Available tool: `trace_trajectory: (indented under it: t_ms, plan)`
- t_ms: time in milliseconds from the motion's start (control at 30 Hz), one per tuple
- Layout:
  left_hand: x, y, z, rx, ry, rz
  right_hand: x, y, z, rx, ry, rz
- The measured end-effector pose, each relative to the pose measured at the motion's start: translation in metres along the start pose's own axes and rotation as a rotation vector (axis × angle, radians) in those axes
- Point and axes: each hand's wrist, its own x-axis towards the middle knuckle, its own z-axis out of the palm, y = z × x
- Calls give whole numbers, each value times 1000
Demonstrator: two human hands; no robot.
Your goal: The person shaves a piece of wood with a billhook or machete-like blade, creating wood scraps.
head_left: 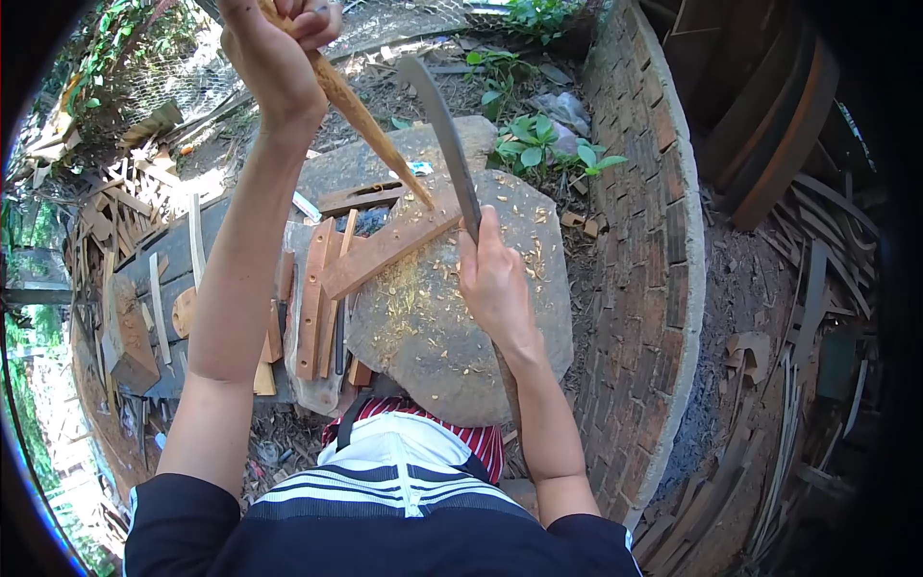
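My left hand (274,34), raised at the top of the view, is closed around a long tan wooden stick (361,117). The stick slants down to a narrow lower end, which meets the reddish-brown wooden block (380,258) in this view. My right hand (495,274) grips a machete (447,130), its dark curved blade pointing up and away beside the stick. The machete's handle runs back under my right forearm. Pale shavings (409,298) are scattered around the block on a broad grey work slab (452,385).
Left of the slab lie a drilled wooden bar (314,298), a chunky wood block (128,332) and several offcuts. A low brick wall (635,260) curves along the right, with wood strips (803,317) beyond it. Green plants (534,139) grow behind the slab.
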Motion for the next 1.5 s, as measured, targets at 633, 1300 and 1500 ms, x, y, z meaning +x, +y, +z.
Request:
trace_trajectory:
  t_ms: [633, 1300, 1500]
  plan:
    - [6, -5, -23, 8, 97, 15, -3, 37, 37, -230, -18, -11]
    - [-3, 5, -6, -33, 1, 14, -3, 34, 18, -223, -69, 42]
    - [-2, 5, -9, -39, 13, -18, -2, 28, 24, -93, 44, -33]
